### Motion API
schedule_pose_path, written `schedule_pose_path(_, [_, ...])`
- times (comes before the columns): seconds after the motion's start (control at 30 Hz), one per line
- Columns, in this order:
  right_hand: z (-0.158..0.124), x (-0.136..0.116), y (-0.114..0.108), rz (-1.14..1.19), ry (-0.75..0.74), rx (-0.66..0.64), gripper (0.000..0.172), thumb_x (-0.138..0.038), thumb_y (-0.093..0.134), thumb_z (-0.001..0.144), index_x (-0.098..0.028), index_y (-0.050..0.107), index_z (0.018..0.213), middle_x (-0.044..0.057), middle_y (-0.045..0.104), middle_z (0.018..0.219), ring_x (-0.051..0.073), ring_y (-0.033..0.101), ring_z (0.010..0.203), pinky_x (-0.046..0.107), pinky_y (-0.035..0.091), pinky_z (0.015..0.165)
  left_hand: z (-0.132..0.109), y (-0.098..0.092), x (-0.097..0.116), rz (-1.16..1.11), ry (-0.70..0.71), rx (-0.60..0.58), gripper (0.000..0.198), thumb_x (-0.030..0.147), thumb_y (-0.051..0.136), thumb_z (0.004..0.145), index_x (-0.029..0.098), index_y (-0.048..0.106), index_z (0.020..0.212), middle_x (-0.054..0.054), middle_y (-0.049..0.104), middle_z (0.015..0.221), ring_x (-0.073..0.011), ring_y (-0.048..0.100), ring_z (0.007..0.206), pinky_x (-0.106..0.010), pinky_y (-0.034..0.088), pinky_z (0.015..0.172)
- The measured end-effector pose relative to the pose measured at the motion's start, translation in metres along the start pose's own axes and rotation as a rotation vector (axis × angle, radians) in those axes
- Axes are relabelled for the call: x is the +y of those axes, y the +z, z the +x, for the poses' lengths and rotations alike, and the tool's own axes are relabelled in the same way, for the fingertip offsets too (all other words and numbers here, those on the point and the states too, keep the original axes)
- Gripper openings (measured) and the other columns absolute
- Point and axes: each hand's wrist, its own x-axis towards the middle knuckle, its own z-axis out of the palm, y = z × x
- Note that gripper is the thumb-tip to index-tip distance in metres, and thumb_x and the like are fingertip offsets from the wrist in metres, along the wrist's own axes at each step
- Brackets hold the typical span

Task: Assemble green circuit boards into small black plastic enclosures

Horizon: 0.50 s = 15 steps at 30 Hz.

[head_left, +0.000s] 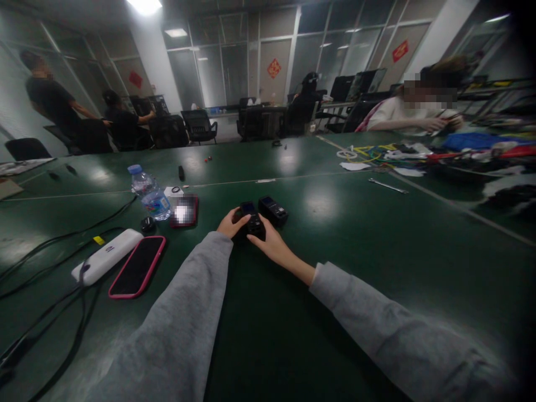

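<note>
On the green table (377,234), the left hand (229,224) and right hand (271,244) grasp a small black device (252,221) between them, long axis near-to-far, a second black unit (273,210) just right.

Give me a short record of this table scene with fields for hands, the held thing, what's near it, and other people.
left hand: left hand grips the small black device from its left side
right hand: right hand holds the same device from the right
beside it: second black device lying on the green table, apart from the hands
to the left: water bottle on its side, pink-cased phone face up, white power bank
others: seated person working at far right
</note>
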Motion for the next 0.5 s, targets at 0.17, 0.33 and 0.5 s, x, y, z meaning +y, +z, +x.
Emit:
schedule_pose_path(0.17, [0.000,-0.005,-0.002,-0.008,0.027,-0.009,0.066,-0.029,0.065,0.081,-0.017,0.035,0.139,0.013,0.041,0.138,0.024,0.039,0.129,0.042,0.030,0.110,-0.001,0.000,-0.001,0.192,-0.002,0.032,0.073,0.056,0.063,0.073,0.014,0.047,0.130,-0.013,0.064,0.116,-0.0235,0.061,0.105,-0.039,0.045,0.096])
schedule_pose_path(0.33, [0.000,-0.001,-0.001,-0.047,0.026,0.007,0.066,-0.030,0.065,0.082,-0.017,0.035,0.139,0.013,0.044,0.135,0.024,0.042,0.126,0.042,0.032,0.108,-0.006,0.002,0.005,0.341,0.027,0.057,0.070,0.060,0.054,0.079,0.016,0.048,0.132,-0.012,0.063,0.118,-0.0233,0.060,0.109,-0.037,0.045,0.098])
schedule_pose_path(0.5, [0.000,0.001,0.000,-0.067,0.025,0.005,0.065,-0.031,0.063,0.083,-0.016,0.034,0.140,0.013,0.045,0.133,0.024,0.042,0.125,0.042,0.033,0.107,-0.009,0.004,0.010,0.367,0.038,0.057,0.061,0.055,0.050,0.083,0.016,0.051,0.129,-0.011,0.061,0.122,-0.0224,0.059,0.111,-0.035,0.044,0.098])
